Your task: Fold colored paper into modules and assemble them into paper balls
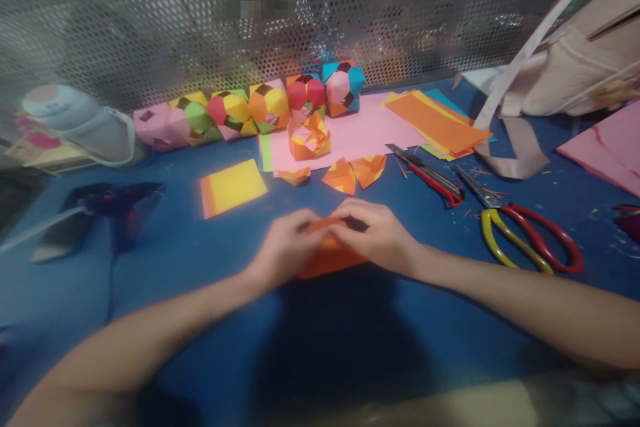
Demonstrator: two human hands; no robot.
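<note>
An orange sheet of paper (333, 260) is pinched between my two hands above the blue table. My left hand (290, 243) grips its left side, fingers closed at the top edge. My right hand (377, 233) holds the other side, with thumb and fingers pressed together near the middle. Just beyond the hands lie small folded orange-and-yellow paper pieces (340, 177), and behind them a partly built orange paper ball (310, 140). To the left rests a stack of yellow and orange paper squares (235, 187).
Several finished paper balls (270, 103) line the perforated metal panel (190, 33). At right lie a red utility knife (430, 177), scissors (525, 233), paper strips (435, 123) and a cloth bag (560, 73). A glue gun (117, 207) and a bottle (85, 123) are left.
</note>
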